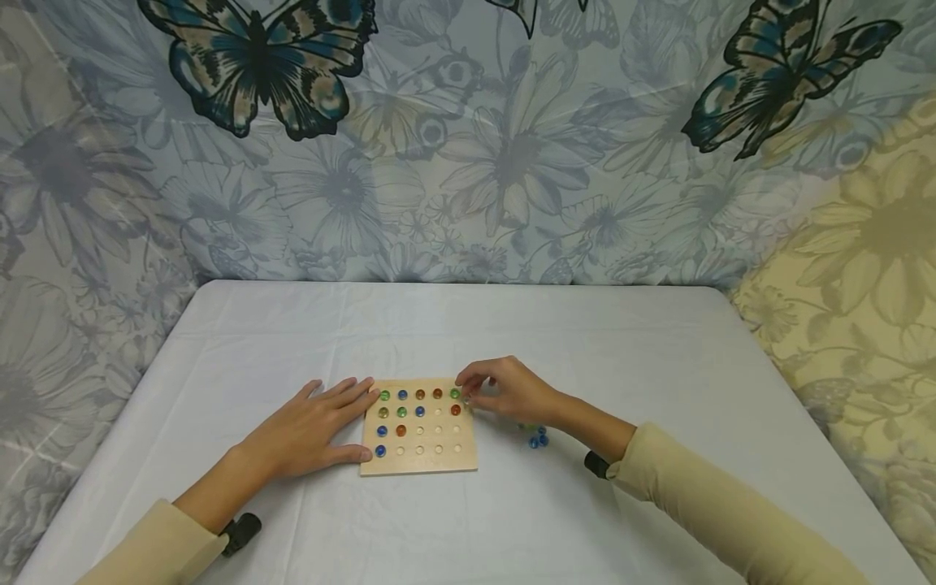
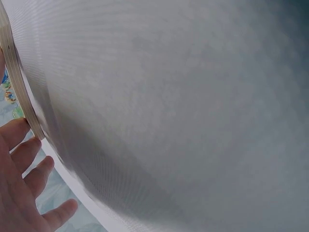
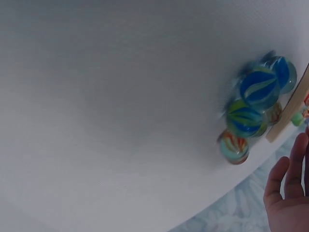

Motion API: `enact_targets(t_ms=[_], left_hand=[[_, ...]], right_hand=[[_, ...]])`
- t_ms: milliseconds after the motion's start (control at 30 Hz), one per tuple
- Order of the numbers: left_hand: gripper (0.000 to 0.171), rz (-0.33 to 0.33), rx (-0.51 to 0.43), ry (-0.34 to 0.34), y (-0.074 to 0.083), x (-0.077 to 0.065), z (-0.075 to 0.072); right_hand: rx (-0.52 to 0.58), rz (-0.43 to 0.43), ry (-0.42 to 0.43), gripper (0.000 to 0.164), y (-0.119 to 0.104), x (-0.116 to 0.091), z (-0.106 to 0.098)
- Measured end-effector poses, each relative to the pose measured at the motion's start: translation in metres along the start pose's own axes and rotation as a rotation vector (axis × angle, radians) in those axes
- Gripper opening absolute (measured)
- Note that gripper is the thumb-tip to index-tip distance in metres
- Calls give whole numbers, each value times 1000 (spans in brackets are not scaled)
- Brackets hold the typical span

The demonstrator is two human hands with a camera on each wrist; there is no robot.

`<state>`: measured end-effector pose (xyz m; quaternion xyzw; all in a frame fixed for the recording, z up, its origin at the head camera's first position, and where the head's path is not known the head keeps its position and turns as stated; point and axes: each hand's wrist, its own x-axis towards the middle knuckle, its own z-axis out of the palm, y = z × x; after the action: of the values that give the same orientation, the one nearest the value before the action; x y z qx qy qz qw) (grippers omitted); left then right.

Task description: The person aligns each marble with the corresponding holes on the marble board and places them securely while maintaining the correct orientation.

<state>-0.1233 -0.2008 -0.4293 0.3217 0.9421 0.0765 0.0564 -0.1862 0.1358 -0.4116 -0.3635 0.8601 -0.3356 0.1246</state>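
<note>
A square wooden board point(image 1: 420, 465) with rows of round hollows lies on the white table. Blue, green, brown, red and yellowish glass marbles sit in its back row and toward its left side. My left hand point(image 1: 314, 426) rests along the left edge of the board, fingers spread, fingertips and thumb touching it. At the back right corner, my right hand point(image 1: 515, 390) has curled fingers and thumb around a small glassy marble, mostly hidden by the fingertips. A green marble point(image 1: 455, 393) lies in the corner hollow beside them. Below the right wrist, loose marbles point(image 3: 259, 88) lie in a cluster.
The white cloth-covered table point(image 1: 351, 325) reaches a butterfly- and flower-printed curtain point(image 1: 468, 203) at its back. The loose cluster is just right of the board, under my right forearm. Dark wrist-camera mounts point(image 1: 241, 534) hang beneath both wrists.
</note>
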Motion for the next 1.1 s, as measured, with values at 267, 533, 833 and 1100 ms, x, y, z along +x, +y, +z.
enact_targets(t_ms=[267,533,833,1100], left_hand=[[85,-6,3,-8,-1,-1,0],[86,-12,9,-11,-1,0,1],[86,-5,6,-2,-1,1,2],[87,-9,6,-21,-2,2,1]], right_hand=[[26,-25,-12,26,-9,12,10],[64,-46,-34,30,-17,19,16],[49,-34,-45,29,-17,24,21],[10,-67,-61,28,-16,27,27]])
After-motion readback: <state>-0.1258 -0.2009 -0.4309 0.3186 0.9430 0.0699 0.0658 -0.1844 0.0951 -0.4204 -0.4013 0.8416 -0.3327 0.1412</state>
